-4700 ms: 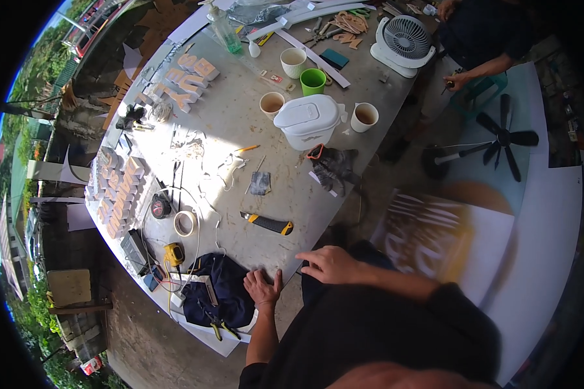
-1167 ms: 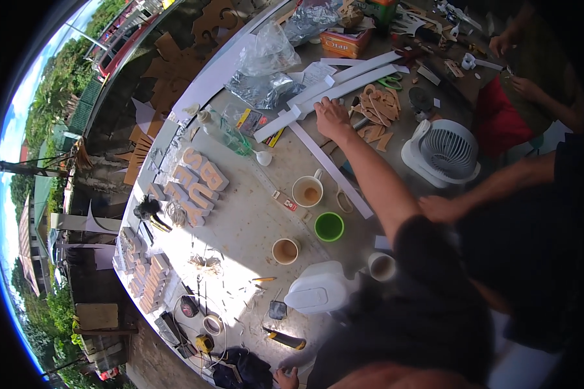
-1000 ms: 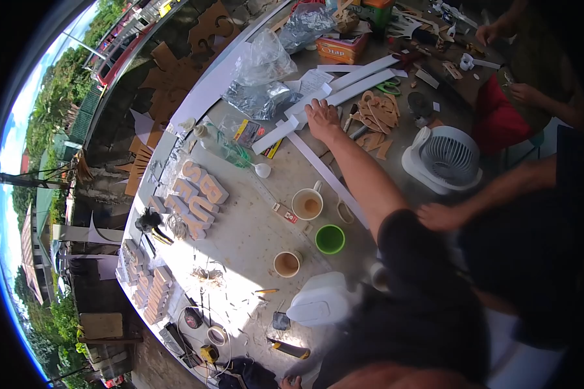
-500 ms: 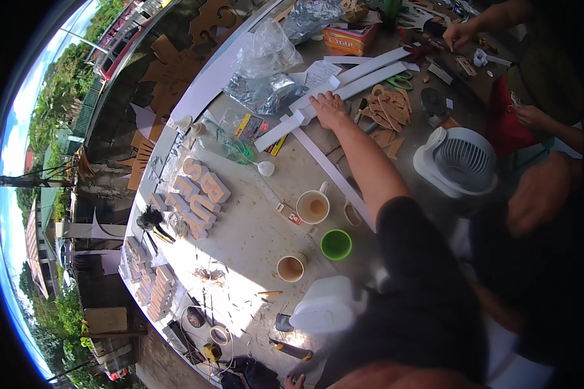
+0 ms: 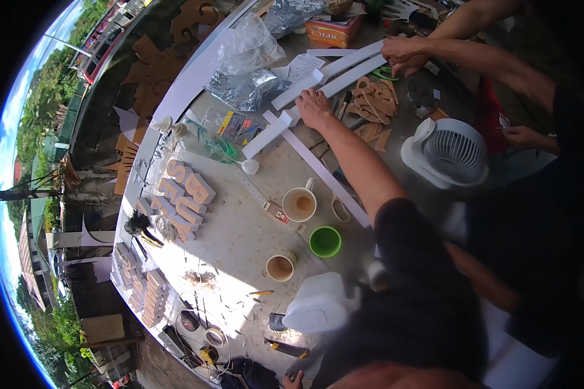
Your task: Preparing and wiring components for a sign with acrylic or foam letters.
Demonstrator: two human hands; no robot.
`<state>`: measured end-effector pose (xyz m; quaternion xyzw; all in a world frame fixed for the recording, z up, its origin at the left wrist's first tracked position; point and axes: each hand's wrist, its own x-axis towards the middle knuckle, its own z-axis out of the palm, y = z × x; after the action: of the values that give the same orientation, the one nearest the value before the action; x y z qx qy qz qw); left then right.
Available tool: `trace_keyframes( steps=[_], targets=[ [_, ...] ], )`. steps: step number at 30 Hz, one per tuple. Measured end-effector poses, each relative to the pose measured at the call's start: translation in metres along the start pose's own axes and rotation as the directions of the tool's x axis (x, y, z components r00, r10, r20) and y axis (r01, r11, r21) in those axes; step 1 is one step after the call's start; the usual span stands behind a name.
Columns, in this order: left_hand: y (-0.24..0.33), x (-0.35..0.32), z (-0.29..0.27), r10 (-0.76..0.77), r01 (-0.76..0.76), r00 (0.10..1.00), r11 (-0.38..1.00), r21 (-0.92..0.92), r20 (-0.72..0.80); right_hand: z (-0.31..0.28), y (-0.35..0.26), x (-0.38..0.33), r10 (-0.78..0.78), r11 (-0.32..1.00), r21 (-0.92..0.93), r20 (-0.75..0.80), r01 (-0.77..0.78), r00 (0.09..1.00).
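Note:
My right hand (image 5: 315, 108), reaching out across the table, has its fingers curled over a long folded white strip (image 5: 355, 76). The strip's bent near piece (image 5: 265, 138) slants down to the left of that hand. A second white strip (image 5: 298, 91) lies alongside it. Under my right wrist area passes a narrow flat white strip (image 5: 321, 160). At the lower edge shows only a part of my left hand (image 5: 292, 380), fingers apart and holding nothing I can see, close to a dark cloth (image 5: 253, 373). A co-worker's hand (image 5: 401, 52) grips the strip's far end.
Two mugs (image 5: 299, 205) (image 5: 281, 266), a green cup (image 5: 325, 242) and a white jug (image 5: 318, 303) stand nearby. Cut letters (image 5: 191, 198), a cutter (image 5: 287, 348), brown cutouts (image 5: 375, 100), a grey-white fan (image 5: 448, 155) and crumpled plastic (image 5: 250, 48) lie around. A co-worker stands at right.
The co-worker's arm has come in from the right and taken hold of the strip's far end. My right hand stays on the strip. The whole view has shifted slightly.

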<state>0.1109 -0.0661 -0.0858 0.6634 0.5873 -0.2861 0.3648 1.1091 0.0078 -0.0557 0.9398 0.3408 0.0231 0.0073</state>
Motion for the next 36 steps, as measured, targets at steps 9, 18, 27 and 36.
trace_keyframes(
  steps=[9, 18, 27, 36],
  targets=[
    [0.047, -0.006, -0.033, -0.112, 0.135, 0.986, 0.973, -0.189, 0.127, -0.001, -0.013, -0.018, 0.032, 0.995, 0.101, -0.112, -0.021, 0.993],
    [0.078, 0.0, -0.048, -0.015, 0.03, 0.994, 0.991, -0.13, 0.112, -0.051, -0.018, -0.06, 0.032, 0.924, 0.38, 0.0, -0.03, 0.999],
    [0.079, -0.002, -0.055, 0.082, -0.074, 0.992, 0.994, -0.085, 0.096, -0.164, -0.011, -0.176, -0.051, 0.729, 0.665, -0.183, 0.162, 0.982],
    [0.043, -0.022, -0.044, 0.269, -0.268, 0.963, 0.963, -0.042, 0.029, -0.355, -0.053, -0.353, 0.071, -0.352, 0.744, -0.583, 0.568, 0.809]
  ],
)
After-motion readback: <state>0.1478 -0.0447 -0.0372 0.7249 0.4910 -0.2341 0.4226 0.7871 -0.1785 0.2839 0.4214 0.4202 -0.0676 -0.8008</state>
